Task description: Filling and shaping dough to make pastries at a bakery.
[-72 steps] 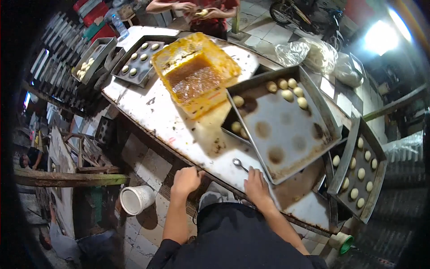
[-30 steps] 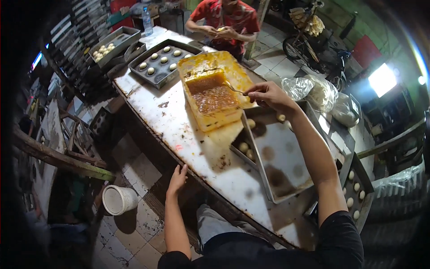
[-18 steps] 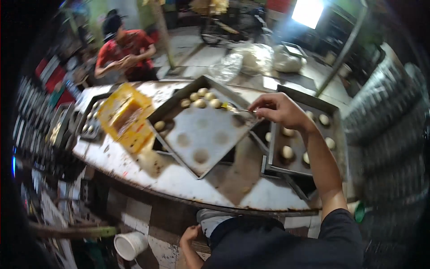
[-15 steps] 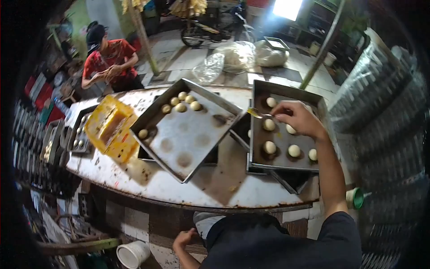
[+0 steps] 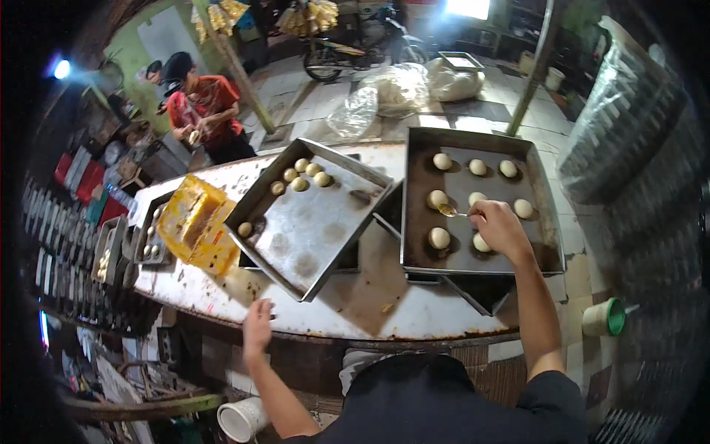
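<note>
My right hand (image 5: pixel 501 228) grips a metal spoon (image 5: pixel 448 211) by its handle. The bowl of the spoon, with something yellow in it, is over the square metal tray (image 5: pixel 473 264) on the right, close to a pale dough ball (image 5: pixel 437 199). Several such balls stand in rows in that tray. My left hand (image 5: pixel 258 325) hangs in the air at the table's near edge, fingers loosely apart and holding nothing. Just beyond it lies a second metal tray (image 5: pixel 307 200), set at an angle, with several dough balls at its far and left sides.
A yellow plastic tub (image 5: pixel 196 223) and a smaller tray of dough balls (image 5: pixel 153 250) are on the left of the white table (image 5: pixel 362 305). Another person (image 5: pixel 203 111) stands beyond the table. Wooden posts (image 5: pixel 534 74), plastic bags (image 5: pixel 399 87) and a motorbike (image 5: pixel 347 55) lie farther off.
My right hand and the spoon have moved nearer to me, toward the tray's lower left. My left hand has risen from beside my body to the table edge. The view has shifted slightly.
</note>
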{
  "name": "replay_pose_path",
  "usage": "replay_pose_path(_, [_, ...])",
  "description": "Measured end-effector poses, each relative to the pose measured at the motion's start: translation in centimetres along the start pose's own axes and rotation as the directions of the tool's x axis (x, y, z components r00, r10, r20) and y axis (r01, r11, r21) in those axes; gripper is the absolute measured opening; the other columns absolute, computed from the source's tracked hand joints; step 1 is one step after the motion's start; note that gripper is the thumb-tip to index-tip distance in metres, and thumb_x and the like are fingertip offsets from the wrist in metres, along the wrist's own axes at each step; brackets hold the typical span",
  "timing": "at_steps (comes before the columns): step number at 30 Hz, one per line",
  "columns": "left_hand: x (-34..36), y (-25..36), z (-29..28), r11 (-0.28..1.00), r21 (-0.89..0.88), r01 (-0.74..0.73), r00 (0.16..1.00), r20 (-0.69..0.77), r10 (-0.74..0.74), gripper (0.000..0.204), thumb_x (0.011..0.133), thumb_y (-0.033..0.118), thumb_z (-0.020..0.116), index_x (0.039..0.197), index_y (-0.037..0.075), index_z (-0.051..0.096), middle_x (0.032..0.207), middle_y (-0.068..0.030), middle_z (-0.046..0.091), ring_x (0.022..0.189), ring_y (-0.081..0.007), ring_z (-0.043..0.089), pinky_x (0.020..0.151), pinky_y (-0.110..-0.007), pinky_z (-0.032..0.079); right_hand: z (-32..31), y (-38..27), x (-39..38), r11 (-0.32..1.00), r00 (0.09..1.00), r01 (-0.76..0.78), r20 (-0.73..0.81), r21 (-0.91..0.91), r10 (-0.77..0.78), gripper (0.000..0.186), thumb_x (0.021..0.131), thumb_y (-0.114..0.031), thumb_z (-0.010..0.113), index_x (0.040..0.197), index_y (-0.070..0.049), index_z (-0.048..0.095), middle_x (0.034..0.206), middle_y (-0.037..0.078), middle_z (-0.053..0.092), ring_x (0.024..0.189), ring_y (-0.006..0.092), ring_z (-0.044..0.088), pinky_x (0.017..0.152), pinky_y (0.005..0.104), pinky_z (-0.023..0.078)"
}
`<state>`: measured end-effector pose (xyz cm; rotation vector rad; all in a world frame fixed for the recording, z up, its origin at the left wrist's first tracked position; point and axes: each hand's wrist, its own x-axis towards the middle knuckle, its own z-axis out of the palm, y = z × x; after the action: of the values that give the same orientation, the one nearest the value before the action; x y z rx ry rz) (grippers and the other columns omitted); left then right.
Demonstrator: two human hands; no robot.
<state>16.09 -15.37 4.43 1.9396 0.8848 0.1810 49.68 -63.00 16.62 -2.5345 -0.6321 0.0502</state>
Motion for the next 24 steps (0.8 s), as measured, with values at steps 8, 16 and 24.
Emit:
replay_pose_path(8, [-0.8, -0.4, 4.9, 0.983, 0.180, 0.045, 0.936, 0.336, -0.104, 0.058, 0.105, 0.043, 0.057, 0.137, -0.005, 0.057, 0.122, -0.0172, 0.071, 0.106, -0.0235, 0.068, 0.096, -0.037, 0.051, 8.5, -15.6, 3.0, 0.944, 0.959, 0.258, 0.064, 0.206, -0.276, 0.020, 0.092, -0.014, 0.062, 0.101, -0.002, 0.073, 0.104, 0.021, 0.069, 0.102, 0.0406, 0.068, 0.089, 0.0486, 0.054])
replay_pose_path(16, [-3.4, -5.0, -4.1, 0.978, 0.162, 0.130, 0.984, 0.097, -0.147, 0.053, 0.103, 0.040, 0.058, 0.135, -0.002, 0.062, 0.130, -0.0233, 0.068, 0.123, -0.0344, 0.065, 0.104, -0.040, 0.049, 25.1, -23.5, 10.2, 0.963, 0.920, 0.240, 0.346, -0.127, -0.183, 0.020, 0.084, -0.006, 0.058, 0.088, 0.002, 0.075, 0.093, 0.027, 0.073, 0.089, 0.0462, 0.071, 0.081, 0.0525, 0.058])
replay_pose_path(24, [2.6, -8.3, -13.6, 0.977, 0.017, 0.211, 0.977, 0.018, -0.211, 0.044, 0.102, 0.030, 0.061, 0.129, -0.004, 0.063, 0.121, -0.0244, 0.071, 0.114, -0.0368, 0.068, 0.097, -0.042, 0.051, 27.1, -28.2, 8.7, 0.884, 0.971, 0.240, 0.097, -0.402, -0.220, 0.007, 0.088, -0.002, 0.058, 0.093, -0.004, 0.062, 0.096, 0.018, 0.065, 0.090, 0.0394, 0.069, 0.077, 0.0501, 0.056])
